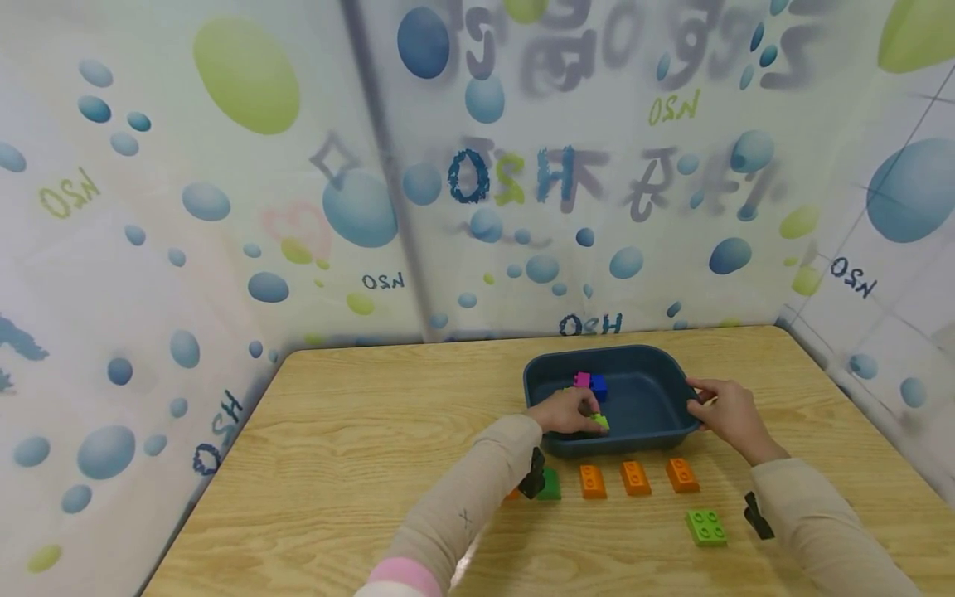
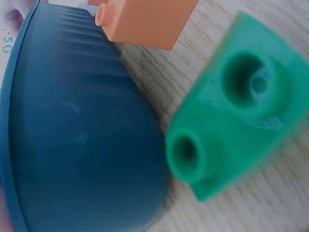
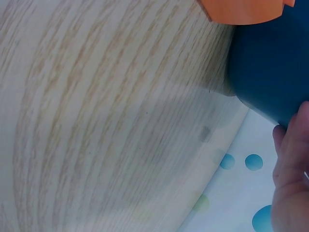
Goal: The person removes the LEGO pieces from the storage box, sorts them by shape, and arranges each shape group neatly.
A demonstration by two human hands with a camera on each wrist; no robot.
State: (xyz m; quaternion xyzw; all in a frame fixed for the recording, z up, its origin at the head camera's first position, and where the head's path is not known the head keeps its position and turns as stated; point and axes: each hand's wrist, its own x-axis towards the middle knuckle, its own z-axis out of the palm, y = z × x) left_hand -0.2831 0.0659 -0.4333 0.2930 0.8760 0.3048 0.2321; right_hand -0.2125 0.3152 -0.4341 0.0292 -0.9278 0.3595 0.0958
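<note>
Fingers of left hand (image 1: 570, 412) pinch lime brick (image 1: 600, 422); right hand (image 1: 727, 413) grips bin (image 1: 656, 361) rim.

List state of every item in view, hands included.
Left hand: inside the bin, grip on a lime brick.
Right hand: holding the bin's right rim.
Bin: upright on the table, holds pink and blue bricks.
Orange bricks: three in a row before the bin, studs up.
Green brick: left of the row, partly hidden by the wrist.
Lime plate: loose on the table, studs up.
</note>
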